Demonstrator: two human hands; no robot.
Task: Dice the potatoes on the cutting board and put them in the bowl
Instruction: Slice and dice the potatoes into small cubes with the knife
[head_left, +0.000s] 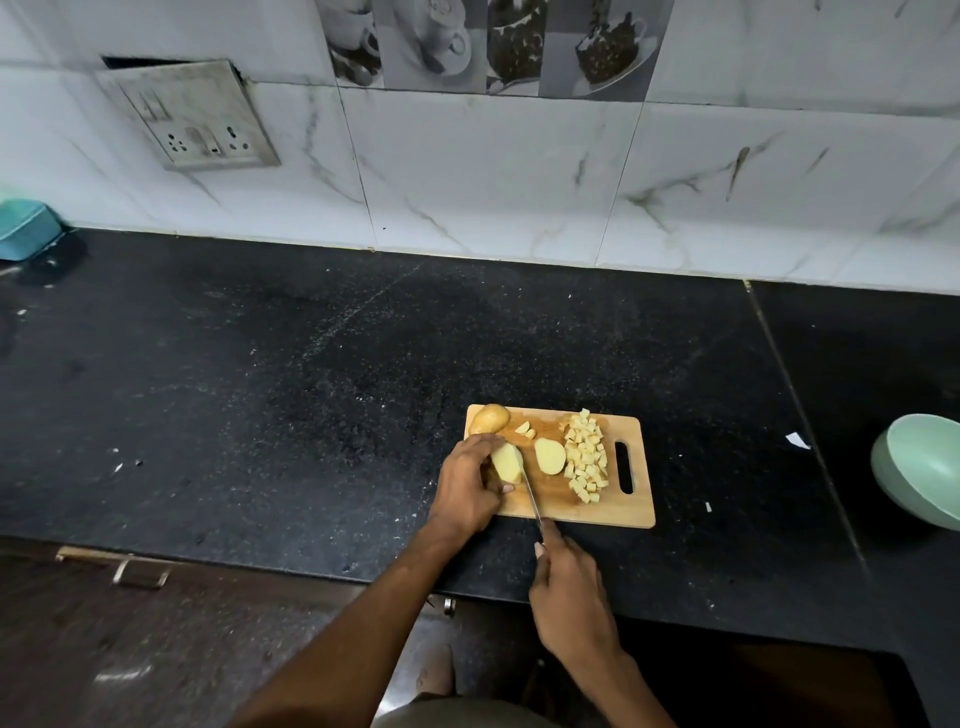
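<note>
Risk: left hand (467, 483) gripping potato half (507, 462), thumb near knife (531, 493) held by right hand (569, 592); slip cuts thumb.

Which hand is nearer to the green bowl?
Right. The right hand holds the knife at the board's near edge, well left of the bowl; the left hand is further left, gripping a potato piece.

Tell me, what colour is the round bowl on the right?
Pale mint-green round bowl, seen in the head view.
</note>
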